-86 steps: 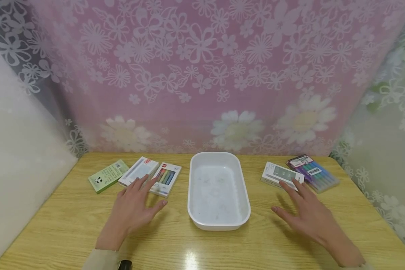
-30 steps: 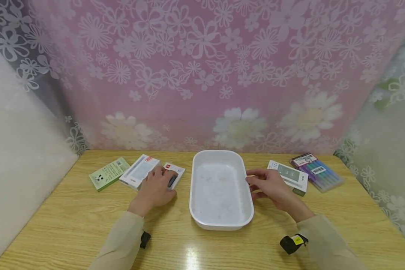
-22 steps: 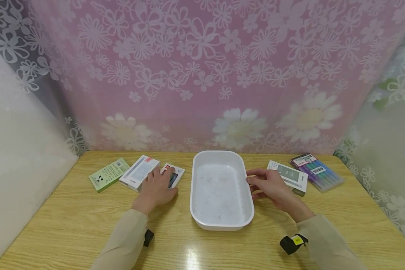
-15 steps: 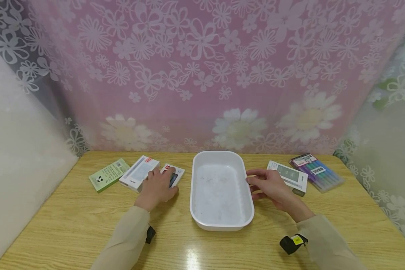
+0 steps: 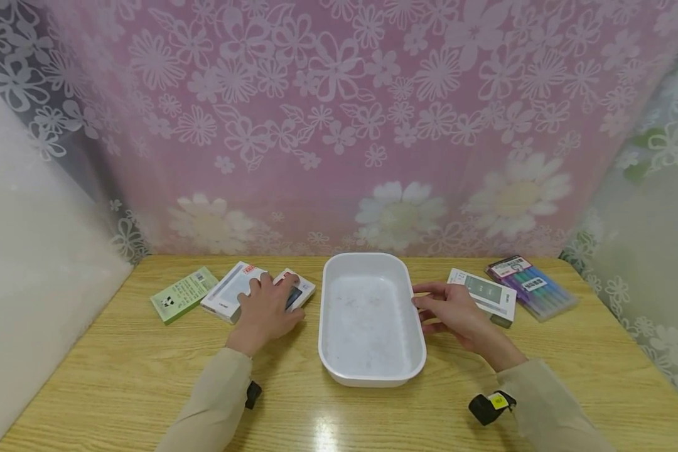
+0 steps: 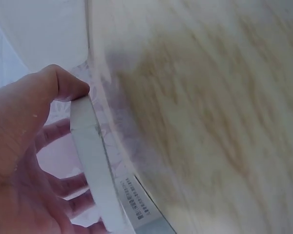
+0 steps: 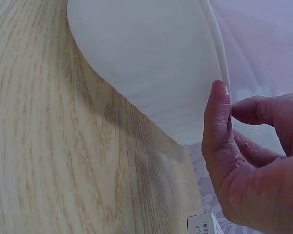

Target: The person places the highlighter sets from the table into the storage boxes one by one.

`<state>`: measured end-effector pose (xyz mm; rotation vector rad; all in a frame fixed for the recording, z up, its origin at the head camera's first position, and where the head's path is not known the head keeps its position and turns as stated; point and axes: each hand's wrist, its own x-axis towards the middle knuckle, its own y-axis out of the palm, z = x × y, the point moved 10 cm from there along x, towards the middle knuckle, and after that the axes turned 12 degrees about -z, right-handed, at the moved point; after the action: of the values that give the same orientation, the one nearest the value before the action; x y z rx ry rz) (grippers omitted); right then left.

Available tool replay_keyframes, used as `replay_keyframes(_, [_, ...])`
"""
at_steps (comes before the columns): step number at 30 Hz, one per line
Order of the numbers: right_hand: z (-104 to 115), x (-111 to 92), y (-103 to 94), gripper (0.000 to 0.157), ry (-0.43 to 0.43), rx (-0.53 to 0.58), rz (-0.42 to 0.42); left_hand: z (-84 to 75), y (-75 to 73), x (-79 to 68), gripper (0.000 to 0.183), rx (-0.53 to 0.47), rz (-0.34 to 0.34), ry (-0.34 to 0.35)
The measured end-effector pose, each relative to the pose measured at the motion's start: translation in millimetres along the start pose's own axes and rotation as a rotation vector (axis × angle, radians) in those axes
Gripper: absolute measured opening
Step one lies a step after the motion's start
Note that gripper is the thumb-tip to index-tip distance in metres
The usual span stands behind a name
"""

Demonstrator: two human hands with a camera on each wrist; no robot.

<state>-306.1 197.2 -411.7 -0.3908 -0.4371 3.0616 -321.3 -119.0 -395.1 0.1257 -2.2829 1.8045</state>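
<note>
My left hand (image 5: 265,314) grips a white box (image 5: 306,287) with a dark window, through which coloured sticks showed earlier. In the left wrist view the thumb presses one edge of that box (image 6: 90,146), with fingers along its far side. Just left of it lies another white box (image 5: 226,295) with a red label, partly behind the hand. A white rectangular tray (image 5: 373,370) stands mid-table with nothing in it. My right hand (image 5: 454,317) pinches its right rim between thumb and fingers, also visible in the right wrist view, where the tray wall (image 7: 146,58) rises beside the hand.
At the far left lies a green box (image 5: 183,295) with a panda picture. Behind the right hand are a white box with a grey-green panel (image 5: 488,292) and a clear pack of coloured pens (image 5: 533,289). A flowered curtain (image 5: 339,157) hangs along the table's back edge.
Both hands came inward from above the boxes. The left hand took hold of the window box, which has now shifted slightly right and turned. The right hand took the tray's rim and stays there.
</note>
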Motion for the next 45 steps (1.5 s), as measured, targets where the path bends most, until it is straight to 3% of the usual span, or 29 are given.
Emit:
replay_keyframes(11, [-1,0,0.9,0.051,0.008,0.004,0.013,0.8,-27.1,-0.2,0.057,-0.047,-0.155,0.071])
replay_keyframes(21, [-3,1,2.9,0.052,0.008,0.024,0.021,-7.3,-47.8,-8.2,0.057,-0.141,-0.237,0.126])
replay_keyframes(31, [-2,2,0.6,0.055,0.002,0.003,0.010,-32.4,-64.7,-15.6,0.058,-0.207,-0.268,0.241])
replay_keyframes(45, [2,7,2.8,0.052,-0.003,0.035,0.022,-57.4,-69.5,-20.4,0.056,-0.219,-0.209,0.333])
